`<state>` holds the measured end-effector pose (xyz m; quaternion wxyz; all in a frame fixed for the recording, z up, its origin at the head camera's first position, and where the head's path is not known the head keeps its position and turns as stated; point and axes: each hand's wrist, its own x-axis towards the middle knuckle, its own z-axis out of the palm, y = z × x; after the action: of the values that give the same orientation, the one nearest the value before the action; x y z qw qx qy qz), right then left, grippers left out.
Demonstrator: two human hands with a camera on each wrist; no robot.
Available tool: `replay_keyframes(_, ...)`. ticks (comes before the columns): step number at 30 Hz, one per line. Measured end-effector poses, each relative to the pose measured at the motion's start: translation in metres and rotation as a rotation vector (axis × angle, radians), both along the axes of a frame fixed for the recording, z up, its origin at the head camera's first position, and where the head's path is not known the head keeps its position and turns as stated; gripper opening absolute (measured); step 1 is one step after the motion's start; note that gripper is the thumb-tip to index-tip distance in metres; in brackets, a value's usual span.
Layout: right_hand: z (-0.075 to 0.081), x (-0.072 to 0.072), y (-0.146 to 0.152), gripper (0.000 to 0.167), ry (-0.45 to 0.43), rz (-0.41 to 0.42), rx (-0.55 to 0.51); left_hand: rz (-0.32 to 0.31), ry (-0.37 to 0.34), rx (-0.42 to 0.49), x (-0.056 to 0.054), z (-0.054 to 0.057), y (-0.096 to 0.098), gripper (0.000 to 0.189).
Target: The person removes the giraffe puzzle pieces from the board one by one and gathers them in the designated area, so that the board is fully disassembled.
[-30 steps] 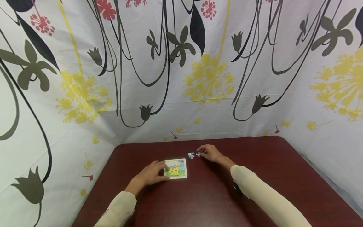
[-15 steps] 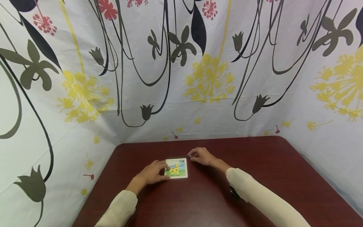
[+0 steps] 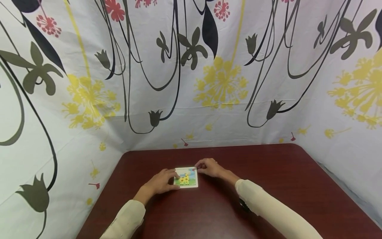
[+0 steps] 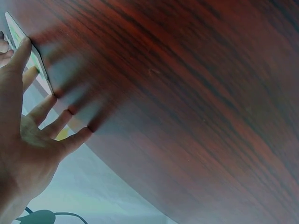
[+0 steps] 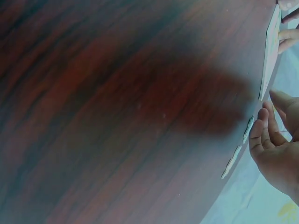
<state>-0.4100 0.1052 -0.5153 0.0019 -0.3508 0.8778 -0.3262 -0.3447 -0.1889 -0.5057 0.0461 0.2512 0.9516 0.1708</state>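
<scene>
A white-framed picture puzzle board (image 3: 185,179), showing a yellow giraffe, lies flat on the table. My left hand (image 3: 161,181) steadies its left side. The thumb lies along the near edge and the other fingers reach over the picture and far left corner. At the board's far right corner is my right hand (image 3: 210,167), fingers bent, thumb and index tips at the corner. Whether a small piece is between those tips is hidden. In the right wrist view, two puzzle pieces, a nearer one (image 5: 248,129) and a farther one (image 5: 231,162), lie flat beside that hand.
Everything rests on a dark red wood-grain table (image 3: 185,212) with rounded far corners. White fabric with a flower pattern (image 3: 221,83) hangs behind the table and along both sides.
My right hand has moved left and slightly nearer, from the loose puzzle pieces to the board's far right corner, covering where those pieces showed. The left hand and the board stay in place.
</scene>
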Motion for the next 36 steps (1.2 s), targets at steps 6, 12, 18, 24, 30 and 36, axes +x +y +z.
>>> replay_keyframes(6, -0.002, 0.001, -0.01, 0.018, 0.016, 0.052, -0.023, 0.005, -0.007, -0.019, -0.003, -0.002, 0.0, 0.042)
replay_keyframes(12, -0.005, 0.003, -0.022, 0.017, 0.025, 0.051, -0.005, 0.004, -0.01, -0.027, -0.003, -0.002, 0.0, 0.042)
replay_keyframes(18, -0.006, 0.003, -0.028, 0.017, 0.06, 0.099, 0.016, -0.029, 0.001, -0.002, -0.002, 0.0, 0.0, 0.041)
replay_keyframes(24, -0.003, 0.006, -0.029, 0.016, 0.086, 0.095, 0.03, -0.036, 0.004, 0.0, -0.002, 0.002, 0.0, 0.041)
replay_keyframes(30, -0.001, 0.011, -0.03, 0.015, 0.081, 0.046, 0.042, -0.035, 0.001, 0.002, -0.002, 0.002, 0.0, 0.041)
replay_keyframes(36, -0.002, 0.011, -0.032, 0.015, 0.104, 0.039, 0.037, -0.036, 0.002, 0.008, -0.001, 0.002, 0.001, 0.041)
